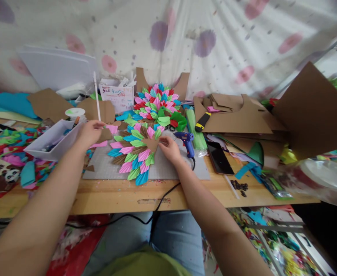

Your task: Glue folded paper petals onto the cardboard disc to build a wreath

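Observation:
My left hand [90,133] is closed at the fingertips beside the white box, pinching what looks like a pink pleated paper leaf [111,128]. A thin white stick [96,97] rises just behind that hand; whether it touches the fingers I cannot tell. Flat on the grey mat [99,168] lies a cardboard piece [151,145] edged with pink, blue, green and brown pleated paper leaves [136,163]. My right hand [170,149] grips its right edge between thumb and fingers. Right of that hand stands a blue hot glue gun [186,142].
Behind is a finished-looking paper-leaf piece [157,101]. A white box [53,140] and paper scraps lie left. To the right are a yellow-black utility knife [203,122], a phone [220,158], cardboard sheets [237,119] and dark small pieces [239,186]. A black cord [157,209] crosses the table's front edge.

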### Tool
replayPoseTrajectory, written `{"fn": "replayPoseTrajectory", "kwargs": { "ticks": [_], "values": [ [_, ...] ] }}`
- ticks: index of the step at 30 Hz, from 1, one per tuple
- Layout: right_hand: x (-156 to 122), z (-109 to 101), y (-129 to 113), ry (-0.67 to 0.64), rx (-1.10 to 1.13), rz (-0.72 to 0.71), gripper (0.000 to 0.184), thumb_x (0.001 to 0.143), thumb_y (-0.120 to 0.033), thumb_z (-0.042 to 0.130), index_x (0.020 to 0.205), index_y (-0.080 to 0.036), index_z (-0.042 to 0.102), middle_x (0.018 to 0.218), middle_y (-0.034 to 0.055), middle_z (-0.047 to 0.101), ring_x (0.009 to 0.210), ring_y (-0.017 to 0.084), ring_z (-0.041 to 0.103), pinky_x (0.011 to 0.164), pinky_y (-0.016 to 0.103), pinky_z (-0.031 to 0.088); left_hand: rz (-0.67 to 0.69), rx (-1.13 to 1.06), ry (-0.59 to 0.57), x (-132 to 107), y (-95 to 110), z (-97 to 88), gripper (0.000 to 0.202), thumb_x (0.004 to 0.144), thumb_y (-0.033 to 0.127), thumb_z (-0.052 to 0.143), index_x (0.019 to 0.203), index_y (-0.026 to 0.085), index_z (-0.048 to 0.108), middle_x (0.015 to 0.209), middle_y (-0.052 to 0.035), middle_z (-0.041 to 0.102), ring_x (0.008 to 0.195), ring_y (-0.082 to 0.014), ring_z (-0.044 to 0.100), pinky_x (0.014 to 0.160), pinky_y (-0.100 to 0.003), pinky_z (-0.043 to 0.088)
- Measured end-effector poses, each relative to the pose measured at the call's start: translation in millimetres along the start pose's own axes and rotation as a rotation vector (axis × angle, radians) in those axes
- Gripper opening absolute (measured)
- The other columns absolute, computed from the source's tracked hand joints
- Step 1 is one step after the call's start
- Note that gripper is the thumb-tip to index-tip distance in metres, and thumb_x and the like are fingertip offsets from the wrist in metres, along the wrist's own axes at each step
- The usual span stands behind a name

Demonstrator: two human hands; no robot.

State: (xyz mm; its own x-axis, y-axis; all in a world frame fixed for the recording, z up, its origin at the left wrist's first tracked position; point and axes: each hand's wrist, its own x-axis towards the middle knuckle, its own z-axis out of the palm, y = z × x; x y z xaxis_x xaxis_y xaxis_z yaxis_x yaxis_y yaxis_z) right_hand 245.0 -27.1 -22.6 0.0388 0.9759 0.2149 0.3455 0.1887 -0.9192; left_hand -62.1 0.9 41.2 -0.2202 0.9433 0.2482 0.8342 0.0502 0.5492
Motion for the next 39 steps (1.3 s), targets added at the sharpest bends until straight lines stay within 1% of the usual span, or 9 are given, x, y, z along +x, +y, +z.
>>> {"fn": "replayPoseTrajectory", "kwargs": {
  "ticks": [3, 7, 15, 18, 20, 24, 30, 33, 39],
  "values": [
    [-5.0, -4.0, -6.4, 0.043, -0.074, -0.017, 0.018, 0.072, -0.016, 0.052, 0.088, -0.018, 0.060, 0.093, 0.0051, 0.068, 0.087, 0.017, 0.064, 0.081, 0.031, 0.049, -0.056, 0.177, 0.021, 8.2, -16.1, -24.5, 0.032, 0.074, 0.008, 0.049, 0.102, 0.012, 0.064, 0.101, -0.0057, 0.068, 0.086, -0.0126, 0.060, 0.081, -0.025, 0.047],
    [-8.4, -8.1, -11.4, 0.079, -0.173, -0.007, 0.022, 0.073, -0.018, 0.051, 0.091, -0.018, 0.063, 0.086, 0.0046, 0.068, 0.080, 0.019, 0.063, 0.077, 0.032, 0.049, -0.092, 0.456, -0.090, 15.8, -27.4, -41.0, 0.034, 0.068, 0.009, 0.057, 0.101, 0.012, 0.064, 0.095, -0.0074, 0.067, 0.085, -0.0186, 0.058, 0.081, -0.031, 0.046],
    [-11.4, -9.5, -7.2, 0.080, -0.235, 0.003, 0.024, 0.072, -0.020, 0.049, 0.091, -0.017, 0.064, 0.079, 0.0031, 0.065, 0.076, 0.018, 0.060, 0.075, 0.032, 0.046, 0.119, 0.679, -0.134, 34.5, -24.6, -32.7, 0.036, 0.072, 0.036, 0.059, 0.097, 0.011, 0.066, 0.107, -0.0132, 0.063, 0.096, -0.0243, 0.053, 0.088, -0.037, 0.042],
    [-11.4, -9.2, -5.0, 0.082, -0.233, -0.004, 0.023, 0.071, -0.020, 0.049, 0.089, -0.018, 0.064, 0.077, 0.0020, 0.065, 0.074, 0.018, 0.060, 0.075, 0.032, 0.046, 0.104, 0.696, -0.182, 39.9, -19.0, -30.6, 0.043, 0.074, 0.047, 0.054, 0.090, 0.009, 0.067, 0.106, -0.0158, 0.063, 0.097, -0.0273, 0.054, 0.090, -0.042, 0.040],
    [-11.1, -9.1, -3.6, 0.088, -0.231, -0.009, 0.023, 0.071, -0.021, 0.049, 0.088, -0.020, 0.064, 0.076, 0.0011, 0.064, 0.073, 0.018, 0.059, 0.074, 0.031, 0.046, 0.063, 0.702, -0.190, 41.8, -13.6, -32.1, 0.038, 0.076, 0.040, 0.051, 0.090, 0.009, 0.067, 0.105, -0.0166, 0.063, 0.097, -0.0277, 0.055, 0.088, -0.042, 0.039],
    [-10.5, -8.7, -2.8, 0.094, -0.223, -0.021, 0.022, 0.072, -0.022, 0.049, 0.088, -0.020, 0.064, 0.075, 0.0010, 0.065, 0.073, 0.017, 0.059, 0.073, 0.031, 0.046, 0.016, 0.690, -0.048, 42.7, -3.6, -41.5, 0.032, 0.078, 0.024, 0.044, 0.098, 0.011, 0.065, 0.110, -0.0168, 0.062, 0.100, -0.0276, 0.055, 0.087, -0.042, 0.040],
    [-10.7, -9.5, -6.9, 0.093, -0.239, -0.006, 0.023, 0.072, -0.022, 0.049, 0.089, -0.019, 0.065, 0.076, 0.0009, 0.065, 0.074, 0.017, 0.060, 0.074, 0.030, 0.046, -0.037, 0.437, 0.278, 36.9, 4.9, -51.0, 0.030, 0.081, 0.027, 0.044, 0.101, 0.013, 0.061, 0.109, -0.0095, 0.060, 0.099, -0.0218, 0.052, 0.087, -0.035, 0.041],
    [-9.9, -9.8, -8.5, 0.096, -0.233, 0.003, 0.023, 0.073, -0.022, 0.049, 0.089, -0.019, 0.065, 0.077, 0.0018, 0.065, 0.074, 0.018, 0.060, 0.074, 0.030, 0.046, 0.100, 0.310, 0.325, 24.1, 24.7, -41.0, 0.026, 0.083, 0.030, 0.045, 0.097, 0.014, 0.060, 0.103, -0.0065, 0.060, 0.097, -0.0183, 0.052, 0.088, -0.031, 0.041],
    [-10.2, -11.2, -8.0, 0.113, -0.212, -0.016, 0.023, 0.073, -0.023, 0.049, 0.089, -0.019, 0.065, 0.076, 0.0013, 0.065, 0.074, 0.018, 0.060, 0.074, 0.030, 0.046, 0.396, 0.266, 0.128, -23.8, 100.3, 20.5, 0.021, 0.085, 0.028, 0.043, 0.084, 0.016, 0.061, 0.094, -0.0075, 0.060, 0.093, -0.0223, 0.055, 0.083, -0.033, 0.041]
  ]
}}
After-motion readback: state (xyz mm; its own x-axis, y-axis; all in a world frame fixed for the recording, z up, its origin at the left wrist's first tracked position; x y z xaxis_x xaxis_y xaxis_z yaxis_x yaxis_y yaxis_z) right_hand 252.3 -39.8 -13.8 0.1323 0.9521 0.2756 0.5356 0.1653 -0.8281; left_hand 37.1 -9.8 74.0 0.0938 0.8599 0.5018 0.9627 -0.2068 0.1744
